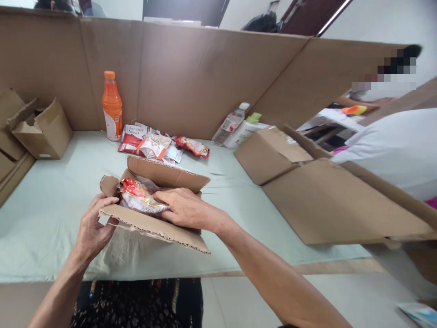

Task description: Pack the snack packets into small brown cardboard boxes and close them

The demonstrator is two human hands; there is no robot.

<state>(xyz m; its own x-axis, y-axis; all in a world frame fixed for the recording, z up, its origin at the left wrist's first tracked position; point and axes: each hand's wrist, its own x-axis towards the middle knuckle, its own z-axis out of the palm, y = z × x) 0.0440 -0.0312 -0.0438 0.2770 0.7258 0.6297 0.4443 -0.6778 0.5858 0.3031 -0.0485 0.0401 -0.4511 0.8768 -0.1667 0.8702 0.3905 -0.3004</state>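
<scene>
A small cardboard box lies open in front of me with its flaps spread. My left hand grips its left end, fingers over the edge and thumb below. Inside, a shiny red, gold and white food packet fills the left part of the box. My right hand reaches into the box from the right, closed on the right end of this packet. Its fingertips are partly hidden by the packet.
Behind the box stand an orange bottle, a pile of food packets and a red packet. A clear bottle and a white bottle lean at the back right. Cardboard boxes flank the left; a cardboard partition runs behind. Another person sits at right.
</scene>
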